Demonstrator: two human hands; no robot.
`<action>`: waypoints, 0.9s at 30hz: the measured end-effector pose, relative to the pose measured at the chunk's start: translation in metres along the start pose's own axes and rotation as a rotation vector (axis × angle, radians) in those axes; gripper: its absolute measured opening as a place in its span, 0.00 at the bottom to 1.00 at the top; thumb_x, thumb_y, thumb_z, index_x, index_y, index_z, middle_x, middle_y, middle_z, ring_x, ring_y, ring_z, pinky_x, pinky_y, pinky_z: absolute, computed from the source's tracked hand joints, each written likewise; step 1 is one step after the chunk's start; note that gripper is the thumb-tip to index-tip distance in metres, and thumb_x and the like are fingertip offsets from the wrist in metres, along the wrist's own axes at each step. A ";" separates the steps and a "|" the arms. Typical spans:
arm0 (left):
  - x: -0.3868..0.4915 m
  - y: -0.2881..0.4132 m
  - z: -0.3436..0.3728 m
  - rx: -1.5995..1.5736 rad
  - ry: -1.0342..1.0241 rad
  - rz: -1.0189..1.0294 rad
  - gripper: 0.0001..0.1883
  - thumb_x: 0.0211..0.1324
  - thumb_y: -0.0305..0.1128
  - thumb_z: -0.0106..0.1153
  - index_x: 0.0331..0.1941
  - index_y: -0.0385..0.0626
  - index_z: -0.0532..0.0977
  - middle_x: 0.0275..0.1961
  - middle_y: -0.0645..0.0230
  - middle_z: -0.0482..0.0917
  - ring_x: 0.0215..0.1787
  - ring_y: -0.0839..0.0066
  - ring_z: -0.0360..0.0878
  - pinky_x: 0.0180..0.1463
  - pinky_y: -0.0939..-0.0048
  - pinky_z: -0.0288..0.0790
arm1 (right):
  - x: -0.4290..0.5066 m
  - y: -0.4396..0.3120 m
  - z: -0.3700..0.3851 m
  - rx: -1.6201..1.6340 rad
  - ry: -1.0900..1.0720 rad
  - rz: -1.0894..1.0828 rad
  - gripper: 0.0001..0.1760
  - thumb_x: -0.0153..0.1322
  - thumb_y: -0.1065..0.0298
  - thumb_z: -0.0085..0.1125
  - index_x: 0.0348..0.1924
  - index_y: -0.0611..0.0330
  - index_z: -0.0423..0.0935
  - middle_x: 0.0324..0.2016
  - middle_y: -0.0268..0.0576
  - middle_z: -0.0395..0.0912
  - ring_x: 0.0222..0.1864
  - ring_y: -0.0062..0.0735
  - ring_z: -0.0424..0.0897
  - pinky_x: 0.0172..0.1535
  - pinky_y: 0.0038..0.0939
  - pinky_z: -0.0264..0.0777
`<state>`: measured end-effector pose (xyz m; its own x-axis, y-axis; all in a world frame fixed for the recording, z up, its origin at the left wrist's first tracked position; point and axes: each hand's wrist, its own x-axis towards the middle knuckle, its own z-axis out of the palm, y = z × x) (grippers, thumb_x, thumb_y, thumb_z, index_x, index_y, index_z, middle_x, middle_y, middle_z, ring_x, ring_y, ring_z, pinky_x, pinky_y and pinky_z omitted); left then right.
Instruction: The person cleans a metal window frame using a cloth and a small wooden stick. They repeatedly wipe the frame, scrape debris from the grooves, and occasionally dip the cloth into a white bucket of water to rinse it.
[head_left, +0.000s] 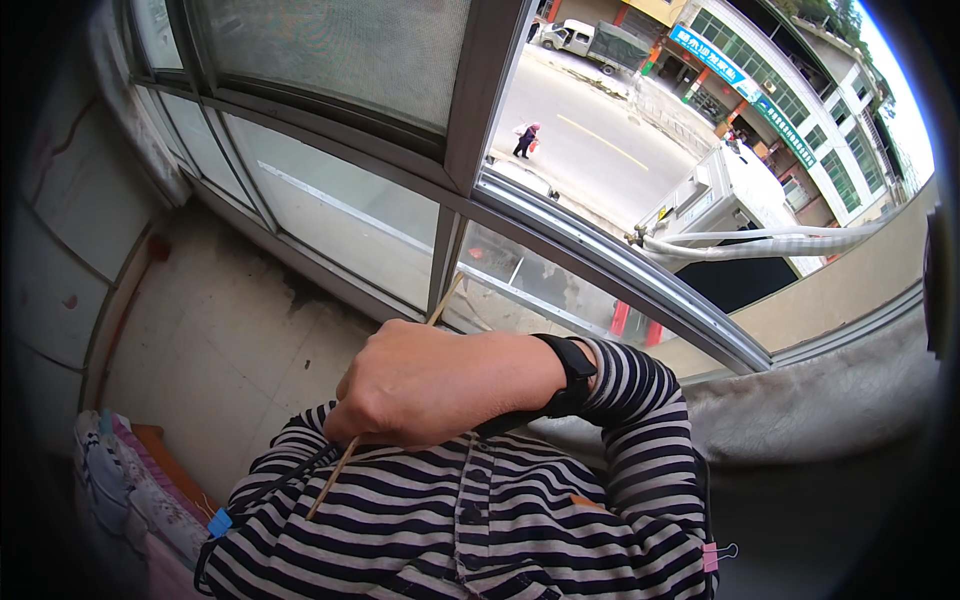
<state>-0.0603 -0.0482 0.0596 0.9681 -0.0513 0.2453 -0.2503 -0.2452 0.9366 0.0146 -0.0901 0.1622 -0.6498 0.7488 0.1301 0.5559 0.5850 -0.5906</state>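
Observation:
My right hand (420, 382), with a black band on its wrist, is closed in a fist before my chest. A thin wooden stick (330, 480) shows below the fist, and a similar length sticks out above it towards the window frame; whether both are one stick is hidden by the hand. My left hand is out of view; the striped left sleeve (274, 457) runs up behind the right fist. Just beyond the fist stands the lower pane of a metal-framed window (345, 217).
An open window section with a metal sill rail (615, 262) looks down on a street with a parked truck (596, 45) and a person walking. Folded cloths (139, 487) lie at lower left. A tiled floor (217, 322) lies below the window, and a grey fur-like cover (817, 405) is at right.

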 end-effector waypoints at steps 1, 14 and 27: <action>0.001 0.000 0.000 -0.001 -0.003 -0.004 0.18 0.67 0.32 0.57 0.58 0.40 0.72 0.53 0.67 0.78 0.51 0.80 0.76 0.53 0.76 0.73 | 0.010 -0.005 0.002 -0.019 0.031 -0.040 0.07 0.65 0.64 0.60 0.30 0.56 0.83 0.22 0.47 0.79 0.30 0.55 0.80 0.32 0.47 0.73; 0.006 0.000 0.002 0.002 -0.020 -0.006 0.17 0.67 0.32 0.57 0.57 0.39 0.73 0.52 0.67 0.78 0.50 0.81 0.76 0.52 0.76 0.73 | 0.067 -0.047 0.027 0.170 0.127 -0.235 0.11 0.57 0.72 0.61 0.33 0.64 0.82 0.27 0.56 0.80 0.35 0.58 0.82 0.37 0.48 0.76; 0.005 0.004 0.006 0.026 -0.038 0.014 0.17 0.67 0.32 0.56 0.56 0.39 0.74 0.51 0.68 0.79 0.49 0.81 0.76 0.52 0.76 0.72 | 0.049 0.023 0.044 0.147 0.199 -0.068 0.08 0.66 0.62 0.63 0.31 0.57 0.83 0.25 0.49 0.81 0.33 0.55 0.80 0.35 0.47 0.73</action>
<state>-0.0561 -0.0558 0.0635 0.9643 -0.0919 0.2484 -0.2642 -0.2691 0.9262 -0.0274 -0.0540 0.1200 -0.5601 0.7645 0.3191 0.4239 0.5954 -0.6825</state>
